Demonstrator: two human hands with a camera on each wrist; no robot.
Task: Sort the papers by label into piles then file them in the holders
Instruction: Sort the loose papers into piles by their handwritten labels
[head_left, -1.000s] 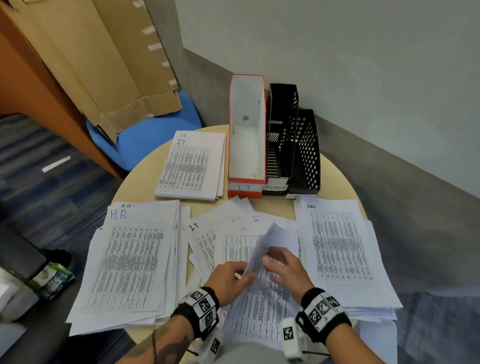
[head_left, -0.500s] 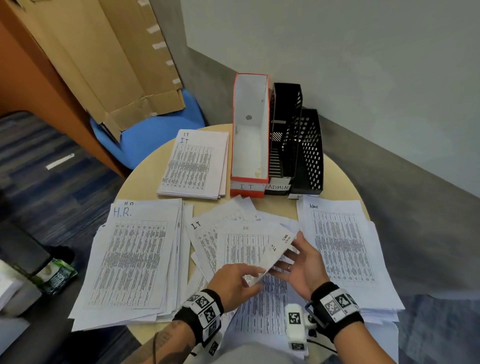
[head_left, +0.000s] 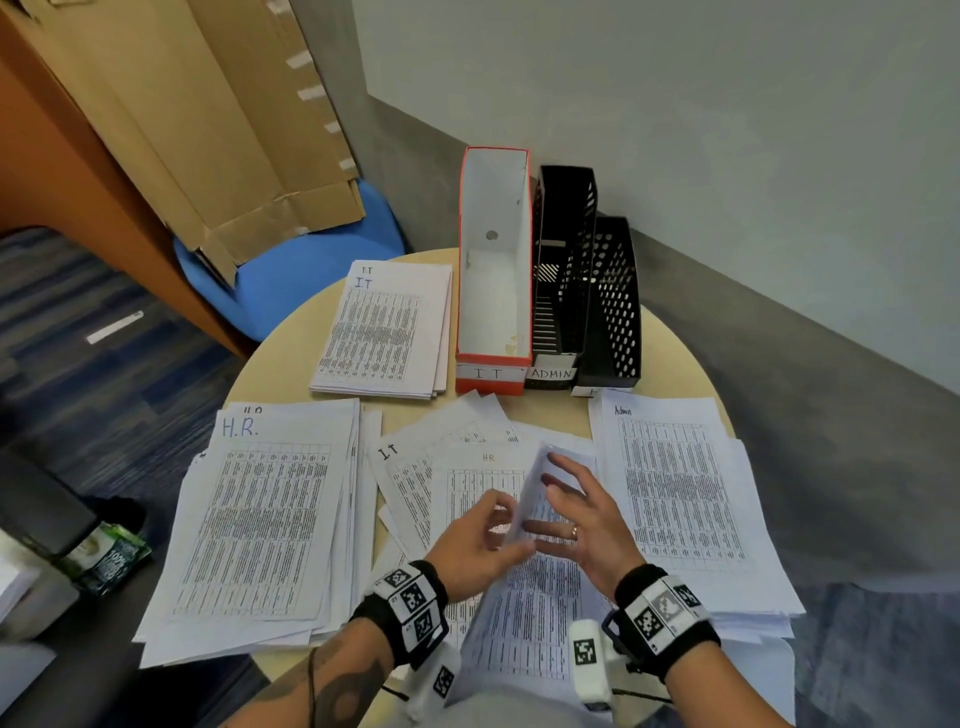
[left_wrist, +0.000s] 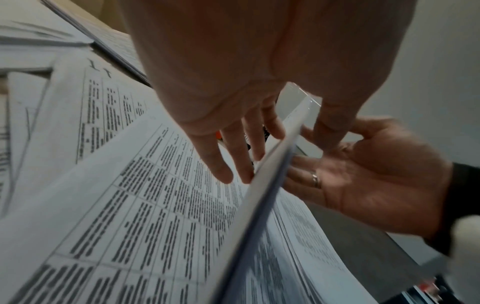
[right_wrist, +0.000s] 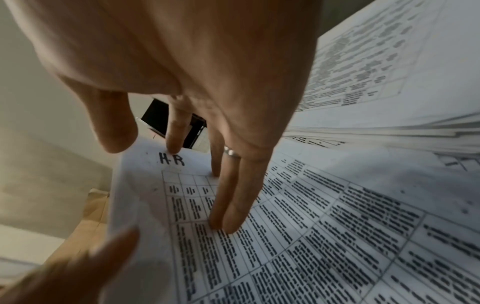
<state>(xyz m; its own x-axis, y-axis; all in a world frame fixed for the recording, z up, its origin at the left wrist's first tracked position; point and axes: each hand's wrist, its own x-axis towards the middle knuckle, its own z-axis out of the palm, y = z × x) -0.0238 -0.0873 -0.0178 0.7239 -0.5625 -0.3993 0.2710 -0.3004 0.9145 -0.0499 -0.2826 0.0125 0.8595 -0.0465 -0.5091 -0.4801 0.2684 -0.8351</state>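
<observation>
A loose heap of unsorted papers (head_left: 467, 467) lies in the middle of the round table (head_left: 291, 358). One sheet marked H-R (head_left: 531, 486) (right_wrist: 171, 159) stands lifted from it, almost on edge between my hands. My left hand (head_left: 498, 525) (left_wrist: 272, 148) pinches its near edge, thumb on one face and fingers on the other. My right hand (head_left: 566, 499) (right_wrist: 221, 205) lies flat against the printed face with straight fingers. Sorted piles: H.R. (head_left: 260, 519) at left, IT (head_left: 384, 332) at the back, Admin (head_left: 675, 493) at right.
Three holders stand at the table's back: an orange-red one labelled IT (head_left: 493, 260), a black one labelled ADMIN (head_left: 563, 260), and a black mesh one (head_left: 615, 301). Behind the table are a blue chair (head_left: 291, 270) with cardboard (head_left: 208, 130) leaning on it, and a grey wall.
The lifted sheet has swung up to stand steeper. My right hand has let go of its edge and now lies flat against it. My left hand keeps its pinch.
</observation>
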